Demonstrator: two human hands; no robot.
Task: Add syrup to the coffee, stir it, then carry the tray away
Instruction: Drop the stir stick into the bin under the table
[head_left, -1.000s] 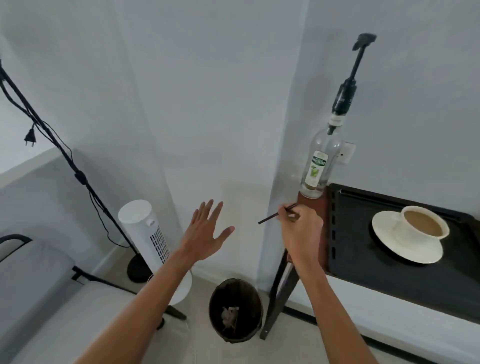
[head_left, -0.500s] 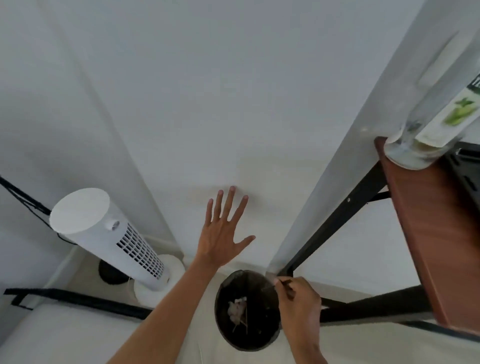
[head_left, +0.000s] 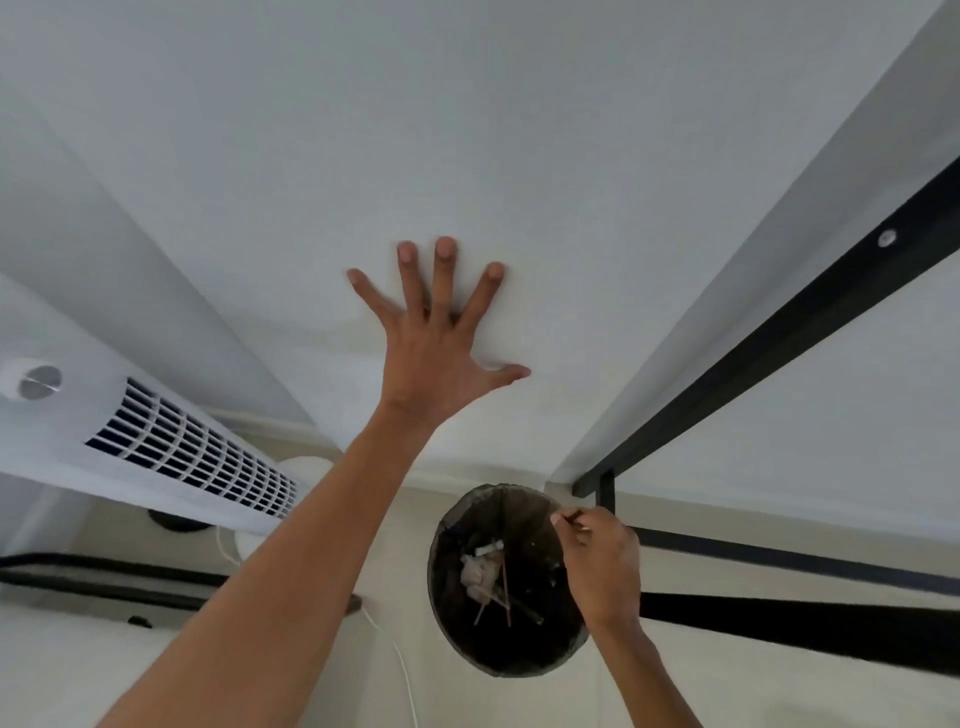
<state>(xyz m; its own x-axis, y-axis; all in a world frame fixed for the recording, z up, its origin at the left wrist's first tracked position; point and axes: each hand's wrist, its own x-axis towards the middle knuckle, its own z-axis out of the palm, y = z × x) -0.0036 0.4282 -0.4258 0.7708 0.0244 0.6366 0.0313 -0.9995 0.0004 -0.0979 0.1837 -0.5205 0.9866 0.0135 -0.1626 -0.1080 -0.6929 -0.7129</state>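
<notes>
Coffee, tray and syrup are all out of view; the head camera looks down beside the table instead, so where they stand cannot be told from here. Nearest, the right hand (head_left: 602, 564) is closed in a pinch on a thin dark stirrer (head_left: 571, 516), only its tip showing past the fingertips, held over the right rim of the round black bin (head_left: 519, 660). Just left of that hand, inside the bin, lie crumpled paper and a few used sticks. Beyond it the left hand (head_left: 441, 343) is spread wide, all 5 digits splayed, holding nothing, apparently braced flat on the white wall (head_left: 467, 130). Left of that arm leans a white tower fan (head_left: 171, 447); to the right of the right hand run the black table legs (head_left: 779, 353).

The risk I judge: released this close to the rim, the stirrer could tip outside onto the floor. Most of its length is hidden in the hand, and whether the left palm truly touches the wall is hard to tell.
</notes>
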